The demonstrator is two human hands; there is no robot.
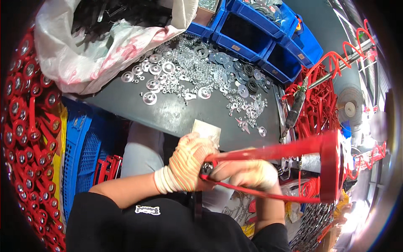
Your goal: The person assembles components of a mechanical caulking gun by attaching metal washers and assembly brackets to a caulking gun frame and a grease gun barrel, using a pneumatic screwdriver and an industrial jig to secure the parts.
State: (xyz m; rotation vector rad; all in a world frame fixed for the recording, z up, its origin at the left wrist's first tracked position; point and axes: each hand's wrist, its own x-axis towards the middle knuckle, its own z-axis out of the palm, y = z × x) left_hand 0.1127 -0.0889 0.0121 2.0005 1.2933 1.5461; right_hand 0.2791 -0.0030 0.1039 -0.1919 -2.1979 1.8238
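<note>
A red metal frame point(329, 166) with two long arms stretches to the right in front of me. My left hand point(191, 161), in a striped work glove, is closed round the frame's narrow end. A dark round fitting with a shiny centre point(206, 168) sits between the arms there. My right hand point(252, 174), gloved too and slightly blurred, is between the two arms, its curled fingers at the fitting. Whatever those fingers pinch is hidden. Just beyond my left hand, a pale flat block point(206, 131) lies at the table's near edge.
Loose washers, nuts and metal discs point(195, 63) cover the dark table point(168, 115). Blue bins point(241, 38) stand at the back, beside a white sack point(100, 63). Red parts point(31, 126) pile up at far left, near a blue crate point(77, 147). A tool point(298, 105) hangs at right.
</note>
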